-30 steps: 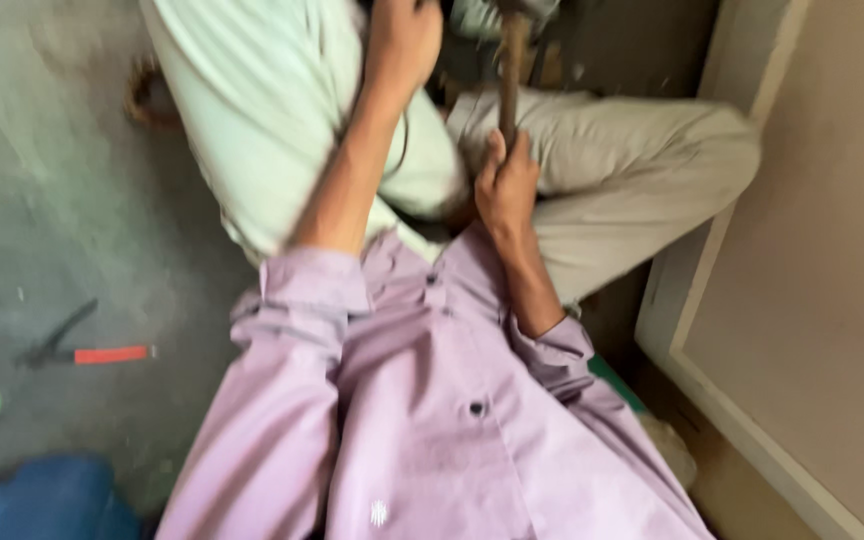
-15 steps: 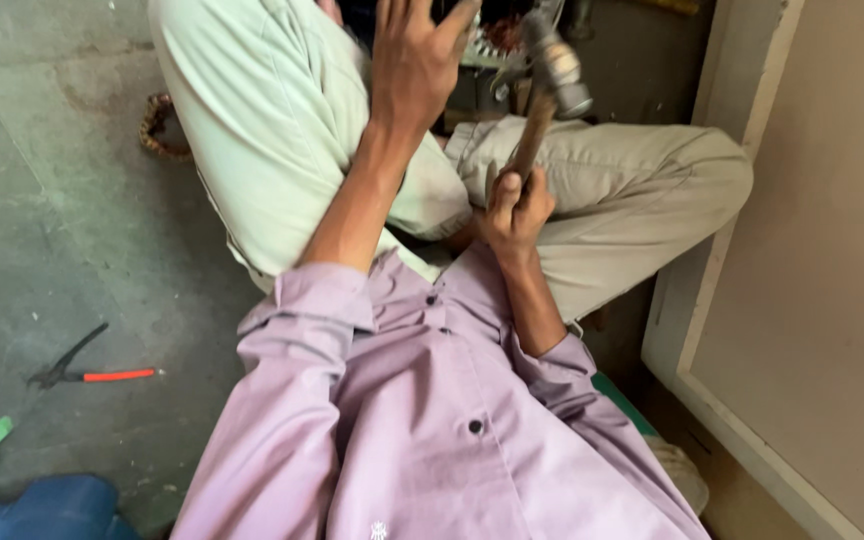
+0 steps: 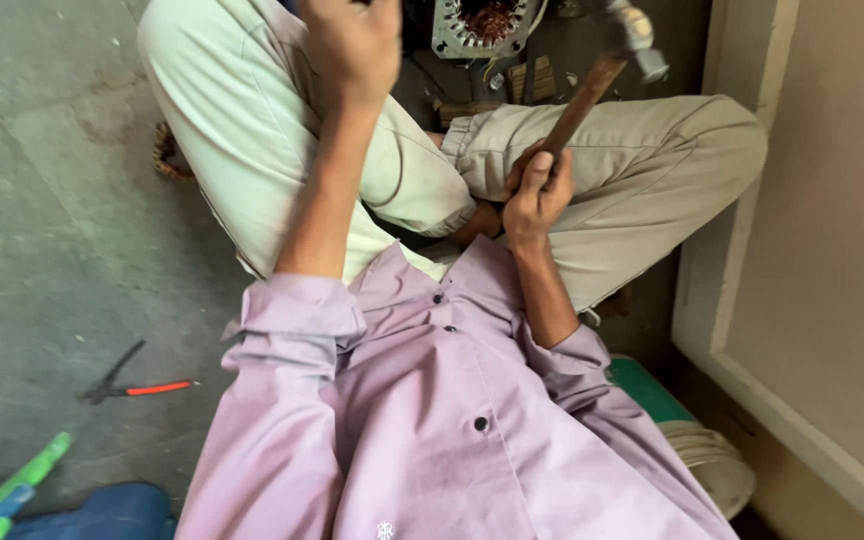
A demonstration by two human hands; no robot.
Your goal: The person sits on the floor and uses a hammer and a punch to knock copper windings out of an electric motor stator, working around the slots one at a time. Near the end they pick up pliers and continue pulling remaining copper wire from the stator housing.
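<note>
The left hand point(image 3: 352, 45) is blurred and cropped by the top edge; the motor stator point(image 3: 482, 25) and hammer point(image 3: 592, 80) head are cut off too.

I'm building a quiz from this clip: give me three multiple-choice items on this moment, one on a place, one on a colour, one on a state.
1. Where do the pliers lie?
A. on the floor at the person's left
B. on the person's knee
C. in the left hand

2. What colour are the pliers' handles?
A. blue
B. red-orange
C. yellow

3. How is the hammer held?
A. lying loose on the floor
B. gripped by its wooden handle in the right hand
C. gripped by both hands

Key: 1 A, they rest on bare concrete floor; 2 B, one bright handle shows; 3 B, the left hand is raised apart.
</note>
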